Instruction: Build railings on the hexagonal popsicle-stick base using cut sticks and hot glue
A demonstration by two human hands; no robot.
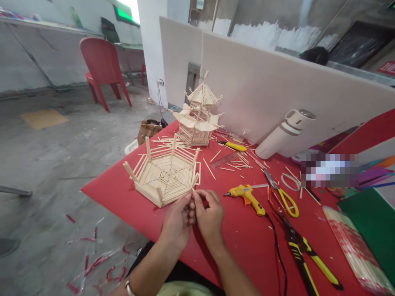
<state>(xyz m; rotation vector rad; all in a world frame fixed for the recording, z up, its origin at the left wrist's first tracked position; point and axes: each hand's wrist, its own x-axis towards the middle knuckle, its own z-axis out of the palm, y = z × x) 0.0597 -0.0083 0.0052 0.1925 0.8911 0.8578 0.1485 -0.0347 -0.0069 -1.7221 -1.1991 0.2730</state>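
Observation:
My left hand point(182, 216) and my right hand point(210, 213) meet at the near right edge of a hexagonal wooden stick base point(168, 174). Both have their fingers pinched together. A short light wooden stick point(194, 191) pokes up at my right fingertips; the fingers cover the rest of it. What my left fingers grip is hidden. The base lies flat on the red table, with short upright posts at its corners and low stick railings along its sides. Behind it stands a small stick pagoda point(200, 113) with tiered roofs.
Right of my hands lie a yellow glue gun point(247, 197), scissors point(285, 197) and pliers point(305, 250). Loose sticks point(175, 142), a utility knife point(233, 146) and a ruler point(224, 160) lie farther back. A bottle point(284, 133) leans against the white board point(247, 82). Packed sticks point(354, 246) lie at right.

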